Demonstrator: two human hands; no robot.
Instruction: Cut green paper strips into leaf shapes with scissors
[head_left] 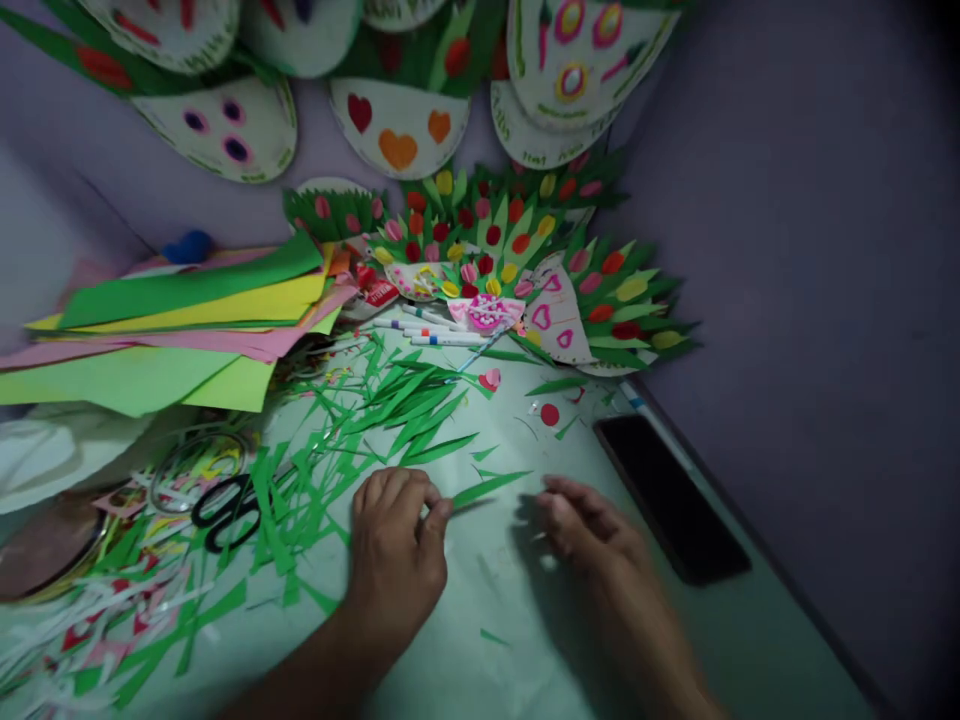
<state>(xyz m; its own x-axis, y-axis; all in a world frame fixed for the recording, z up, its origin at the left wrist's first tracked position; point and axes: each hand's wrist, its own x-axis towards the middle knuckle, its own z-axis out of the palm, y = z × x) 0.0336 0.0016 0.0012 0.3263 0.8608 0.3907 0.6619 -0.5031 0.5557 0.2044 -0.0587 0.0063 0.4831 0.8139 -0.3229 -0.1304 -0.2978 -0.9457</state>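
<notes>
A narrow green paper leaf (491, 487) is pinched at its left end between the thumb and fingers of my left hand (397, 540). Its pointed tip reaches right, toward my right hand (589, 535), which hovers a short way off with loosely curved fingers and no visible object in them. A pile of similar green paper leaves (420, 395) lies just beyond my left hand. Black-handled scissors (229, 510) rest to the left among green paper scraps, their blades partly covered. A red paper circle (550, 414) lies beyond my right hand.
Stacked coloured paper sheets (187, 300) fill the back left. A dark phone (671, 500) lies along the right edge by the wall. Markers (442, 338) and paper-flower plates (559, 310) stand at the back; decorated half-plates (401, 125) hang above. A round lid (49, 545) sits at left.
</notes>
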